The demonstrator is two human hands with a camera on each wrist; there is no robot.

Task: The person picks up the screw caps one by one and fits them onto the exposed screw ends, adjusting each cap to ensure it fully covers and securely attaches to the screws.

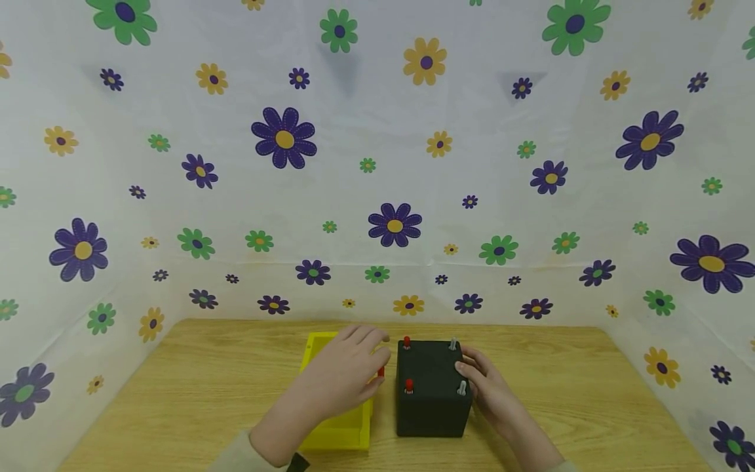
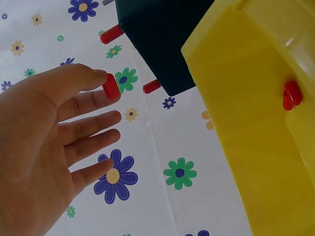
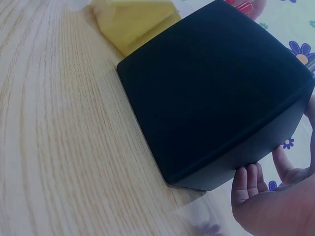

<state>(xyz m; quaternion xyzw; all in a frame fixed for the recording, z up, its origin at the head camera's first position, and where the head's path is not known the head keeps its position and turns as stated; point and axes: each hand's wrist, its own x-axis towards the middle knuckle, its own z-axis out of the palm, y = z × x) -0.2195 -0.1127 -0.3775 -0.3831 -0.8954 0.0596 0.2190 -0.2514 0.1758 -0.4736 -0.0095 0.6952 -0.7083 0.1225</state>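
Observation:
My left hand (image 1: pixel 348 367) is raised over the right side of a yellow bin (image 1: pixel 336 440), its thumb and index finger pinching a small red cap (image 2: pixel 111 86). Just to the right stands a black box (image 1: pixel 430 368) with a post near each top corner. The two posts on its left side carry red caps (image 1: pixel 409 386); the two on its right are bare, silvery threaded posts (image 1: pixel 462 388). Around the box's right side, my right hand (image 1: pixel 491 392) steadies it, thumb at the top edge and fingertips against the side wall.
Inside the yellow bin lie loose red caps (image 2: pixel 292 93). Bin and box stand side by side on a wood-grain table (image 1: pixel 560 393). A white flower-printed sheet (image 1: pixel 377 190) encloses the back and both sides.

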